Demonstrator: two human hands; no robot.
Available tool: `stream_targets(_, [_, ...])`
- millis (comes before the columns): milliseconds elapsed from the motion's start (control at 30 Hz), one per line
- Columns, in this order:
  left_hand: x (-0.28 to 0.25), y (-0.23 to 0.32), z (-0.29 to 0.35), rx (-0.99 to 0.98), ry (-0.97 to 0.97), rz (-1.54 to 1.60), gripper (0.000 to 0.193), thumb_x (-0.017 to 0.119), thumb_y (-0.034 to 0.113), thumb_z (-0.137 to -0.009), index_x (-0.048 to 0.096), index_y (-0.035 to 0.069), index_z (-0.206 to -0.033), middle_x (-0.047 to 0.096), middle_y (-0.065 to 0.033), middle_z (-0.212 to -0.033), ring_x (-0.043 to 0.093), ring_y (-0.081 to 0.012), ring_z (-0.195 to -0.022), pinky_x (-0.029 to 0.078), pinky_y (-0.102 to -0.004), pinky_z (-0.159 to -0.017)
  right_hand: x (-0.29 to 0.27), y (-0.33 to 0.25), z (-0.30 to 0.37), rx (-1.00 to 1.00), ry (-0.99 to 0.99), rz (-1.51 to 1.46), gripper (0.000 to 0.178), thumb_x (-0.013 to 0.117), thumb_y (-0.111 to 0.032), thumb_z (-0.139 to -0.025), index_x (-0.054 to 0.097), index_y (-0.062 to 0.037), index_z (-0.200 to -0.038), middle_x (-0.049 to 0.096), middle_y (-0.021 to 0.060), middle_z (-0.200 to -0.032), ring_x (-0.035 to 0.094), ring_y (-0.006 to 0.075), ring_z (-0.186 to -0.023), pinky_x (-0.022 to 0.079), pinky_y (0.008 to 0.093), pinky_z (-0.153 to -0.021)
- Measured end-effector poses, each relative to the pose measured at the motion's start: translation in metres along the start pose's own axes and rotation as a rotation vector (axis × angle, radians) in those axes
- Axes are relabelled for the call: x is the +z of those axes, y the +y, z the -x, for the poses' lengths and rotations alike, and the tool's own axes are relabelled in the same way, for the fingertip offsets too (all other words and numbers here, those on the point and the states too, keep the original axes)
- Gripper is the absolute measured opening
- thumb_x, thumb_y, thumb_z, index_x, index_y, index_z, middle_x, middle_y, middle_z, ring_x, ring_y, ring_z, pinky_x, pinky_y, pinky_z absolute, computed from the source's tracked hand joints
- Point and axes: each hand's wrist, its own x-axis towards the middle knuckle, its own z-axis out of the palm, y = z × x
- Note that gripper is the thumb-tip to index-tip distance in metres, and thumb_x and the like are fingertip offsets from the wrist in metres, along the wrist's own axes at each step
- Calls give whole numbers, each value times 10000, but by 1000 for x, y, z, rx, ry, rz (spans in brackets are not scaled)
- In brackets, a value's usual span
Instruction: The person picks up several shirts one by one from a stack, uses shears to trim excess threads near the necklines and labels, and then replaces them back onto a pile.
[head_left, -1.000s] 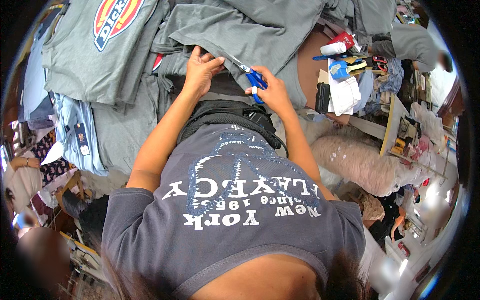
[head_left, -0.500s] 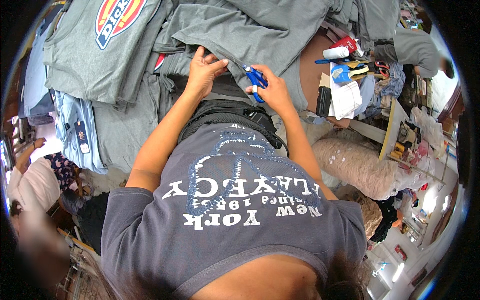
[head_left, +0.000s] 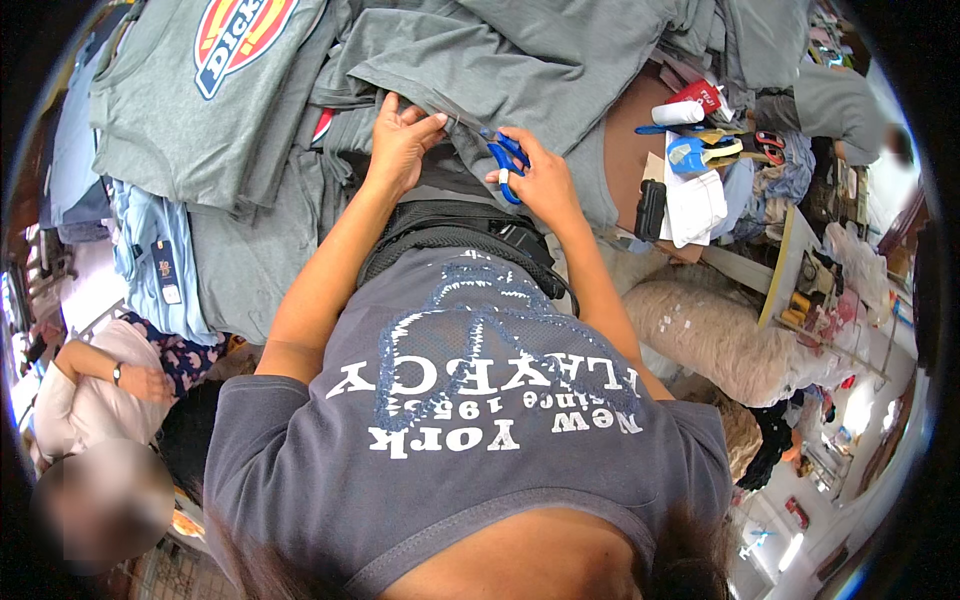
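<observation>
My right hand (head_left: 538, 182) has its fingers in the handles of blue-handled scissors (head_left: 506, 160). Their blades point up and left toward my left fingertips, lying against the edge of a grey shirt (head_left: 500, 65). My left hand (head_left: 402, 142) pinches that shirt's edge between thumb and fingers, close beside the blade tips. Any loose thread there is too fine to make out. Folds of the grey cloth hang over the table edge in front of my waist.
A stack of grey shirts with a printed emblem (head_left: 185, 120) lies on the left, light-blue garments (head_left: 165, 260) below it. To the right, a brown tabletop (head_left: 625, 135) bears papers (head_left: 690, 205), a black case (head_left: 649, 210) and a white spool (head_left: 678, 113). Another person (head_left: 95, 390) is at the lower left.
The scissor blades now show more plainly beside my left fingertips; both hands stay nearly in place. At the lower left, the other person has shifted, bringing a bent arm across the body.
</observation>
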Motion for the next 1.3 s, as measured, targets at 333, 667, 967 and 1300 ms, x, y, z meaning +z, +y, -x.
stream_targets(333, [-4,7,-4,-14,47,26,453,584,-18,-739,359,82,-1120,560,-56,-937,556,-157,-843,455,-305,-735,-2,5,1,1,-15,25,508,713,-279,-609,495,-141,-1046,587,146,-757,580,311,-690,438,361,-606])
stream_targets(667, [-4,9,-4,-25,53,34,448,588,-17,-734,380,77,-1120,564,-52,-975,558,-148,-848,461,-290,-722,0,2,-9,-44,-34,-23,517,714,-270,-611,496,-142,-1061,585,148,-737,582,299,-669,437,351,-596])
stream_targets(967, [-10,10,-7,-17,28,75,449,572,-25,-741,378,99,-1125,581,-40,-934,564,-135,-811,464,-283,-712,2,-11,-14,-8,-30,35,546,728,-276,-589,498,-134,-1064,569,111,-698,568,248,-637,439,335,-592])
stream_targets(1300, [-10,12,-8,-18,30,58,439,580,-23,-733,400,105,-1113,589,-39,-938,569,-134,-787,470,-278,-675,2,-16,-19,-41,-36,39,554,730,-286,-584,498,-126,-1061,586,114,-748,580,262,-673,444,342,-610])
